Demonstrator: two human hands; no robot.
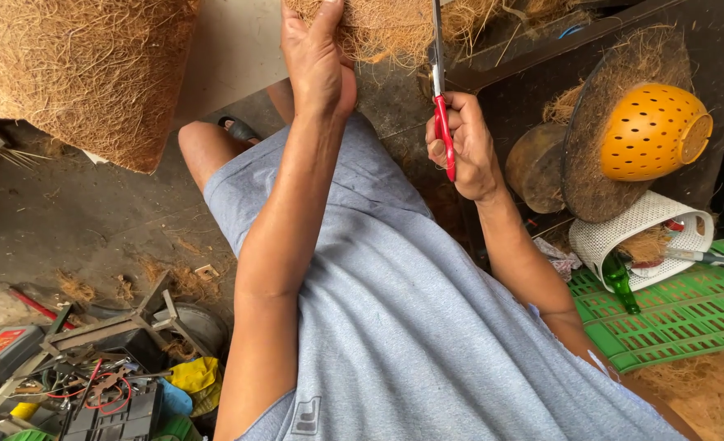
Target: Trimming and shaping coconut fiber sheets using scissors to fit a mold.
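Head view: right hand [467, 147] fingers curl closed around red-handled scissors [440, 90], blades pointing to twelve o'clock. Left hand [317, 57] grips the brown fibre mat [386, 24] at twelve o'clock. Orange colander [652, 131] sits at three o'clock.

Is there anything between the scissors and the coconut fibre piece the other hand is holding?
Nothing visible: the scissors in the right hand already reach the fibre piece, beside the left hand.

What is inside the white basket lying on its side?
The white basket holds brown fibre and a green bottle sticking out. Something red shows too; deeper contents are hidden.
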